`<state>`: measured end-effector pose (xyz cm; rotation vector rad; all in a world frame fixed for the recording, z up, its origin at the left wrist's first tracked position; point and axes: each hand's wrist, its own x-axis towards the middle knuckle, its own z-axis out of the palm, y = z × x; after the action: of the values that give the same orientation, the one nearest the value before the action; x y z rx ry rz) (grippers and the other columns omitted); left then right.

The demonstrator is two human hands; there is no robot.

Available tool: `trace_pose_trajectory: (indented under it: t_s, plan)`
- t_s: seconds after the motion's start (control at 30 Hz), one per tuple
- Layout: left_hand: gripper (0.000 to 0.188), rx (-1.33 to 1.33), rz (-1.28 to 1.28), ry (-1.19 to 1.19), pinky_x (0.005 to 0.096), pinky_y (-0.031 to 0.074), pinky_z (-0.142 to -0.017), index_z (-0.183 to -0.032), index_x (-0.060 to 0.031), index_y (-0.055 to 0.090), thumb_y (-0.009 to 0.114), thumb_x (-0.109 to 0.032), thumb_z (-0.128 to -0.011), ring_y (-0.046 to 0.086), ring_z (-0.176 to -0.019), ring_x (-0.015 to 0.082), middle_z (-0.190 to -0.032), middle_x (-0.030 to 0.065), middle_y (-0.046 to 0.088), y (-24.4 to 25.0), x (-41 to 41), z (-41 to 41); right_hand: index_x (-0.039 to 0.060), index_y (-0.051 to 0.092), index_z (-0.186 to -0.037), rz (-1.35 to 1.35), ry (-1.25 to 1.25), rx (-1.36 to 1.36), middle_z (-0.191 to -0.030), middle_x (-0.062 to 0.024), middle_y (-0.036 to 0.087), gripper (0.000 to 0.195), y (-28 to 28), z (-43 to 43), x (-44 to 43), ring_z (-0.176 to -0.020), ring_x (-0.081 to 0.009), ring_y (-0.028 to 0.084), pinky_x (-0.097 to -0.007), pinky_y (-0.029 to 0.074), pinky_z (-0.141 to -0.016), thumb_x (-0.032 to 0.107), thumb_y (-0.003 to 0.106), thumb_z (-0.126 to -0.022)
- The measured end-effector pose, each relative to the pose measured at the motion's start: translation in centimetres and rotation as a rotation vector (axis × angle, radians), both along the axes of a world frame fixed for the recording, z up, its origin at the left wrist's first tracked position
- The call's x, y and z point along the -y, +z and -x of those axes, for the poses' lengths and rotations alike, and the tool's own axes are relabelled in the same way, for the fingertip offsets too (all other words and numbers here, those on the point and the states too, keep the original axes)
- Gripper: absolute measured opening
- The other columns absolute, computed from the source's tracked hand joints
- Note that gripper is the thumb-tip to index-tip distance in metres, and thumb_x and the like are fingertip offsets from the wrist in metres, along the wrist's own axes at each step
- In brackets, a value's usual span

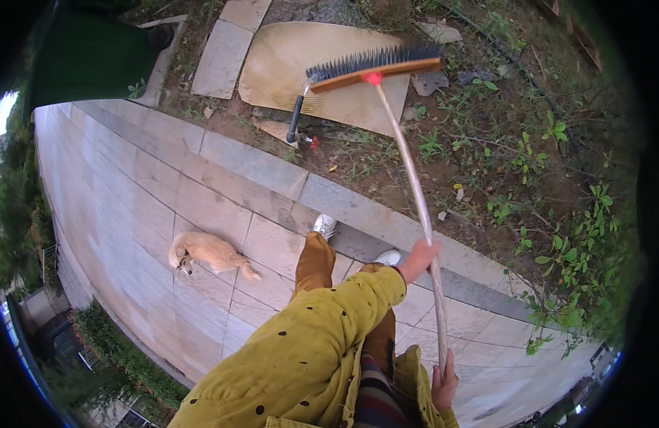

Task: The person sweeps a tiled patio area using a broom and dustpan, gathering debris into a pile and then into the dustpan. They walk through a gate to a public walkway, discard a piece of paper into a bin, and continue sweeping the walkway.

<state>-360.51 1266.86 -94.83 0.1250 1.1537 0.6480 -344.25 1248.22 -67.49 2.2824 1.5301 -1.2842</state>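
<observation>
My left hand (421, 260) grips the middle of a long broom handle (415, 176). Lower down, my right hand (444, 384) is closed around the same handle near its end. At the far end, the wooden broom head (377, 74) is held with its dark bristles (380, 58) facing up and away from me. Clear water (307, 85) comes from the mouth of a black pipe (294, 119) at the left end of the bristles. A tap with a red handle (314, 143) joins the foot of that pipe. Under the broom head lies a ridged tan slab (276, 67).
A stone kerb (350, 206) divides the paving (147, 187) from the planted soil. On the paving to my left lies a light-coated dog (209, 251). A dark green wheeled bin (89, 59) stands at upper left. Leafy plants (575, 257) grow at right.
</observation>
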Motion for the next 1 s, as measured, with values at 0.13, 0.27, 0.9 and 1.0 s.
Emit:
trace_pose_trajectory:
  t_s: [0.13, 0.27, 0.9, 1.0]
  plan:
    - [0.031, -0.058, 0.028, -0.035, 0.0325, 0.043, -0.038, -0.072, -0.0064, 0.052, 0.058, -0.031, -0.09, 0.056, -0.044, 0.0182, -0.058, 0.0069, 0.056, -1.0, -0.8, 0.7, 0.006, 0.045, -0.14, -0.129, 0.079, -0.023, -0.081, -0.0254, 0.062, 0.055, -1.4, 0.3, -0.4, -0.061, -0.0359, 0.059, -0.0375, 0.046, -0.056, 0.006, 0.061, -0.087]
    - [0.029, 0.037, 0.01, -0.005, 0.0307, 0.043, -0.038, -0.073, -0.0066, 0.051, 0.057, -0.029, -0.091, 0.054, -0.042, 0.0169, -0.056, 0.006, 0.055, 2.6, 0.2, 0.3, 0.0067, 0.045, -0.14, -0.07, 0.011, 0.006, -0.075, -0.0223, 0.06, 0.057, 0.3, -0.9, 2.0, -0.059, -0.0309, 0.059, -0.035, 0.048, -0.058, 0.005, 0.063, -0.086]
    - [0.034, -0.012, 0.023, 0.093, 0.0318, 0.045, -0.042, -0.073, -0.0045, 0.054, 0.053, -0.031, -0.093, 0.055, -0.046, 0.0184, -0.061, 0.0105, 0.061, -1.0, -0.2, 6.1, 0.0132, 0.049, -0.137, -0.082, 0.153, -0.048, -0.084, -0.0214, 0.065, 0.055, -4.3, -1.5, -2.9, -0.073, -0.0396, 0.064, -0.0417, 0.049, -0.063, 0.013, 0.067, -0.085]
    - [0.034, -0.075, 0.06, 0.141, 0.0316, 0.045, -0.041, -0.072, -0.0042, 0.054, 0.052, -0.031, -0.093, 0.056, -0.045, 0.0188, -0.061, 0.0107, 0.061, 0.0, -0.6, 6.1, 0.0171, 0.05, -0.137, 0.0, 0.097, -0.108, -0.087, -0.0223, 0.066, 0.054, -5.4, -1.2, -3.3, -0.075, -0.04, 0.064, -0.0432, 0.05, -0.063, 0.014, 0.067, -0.086]
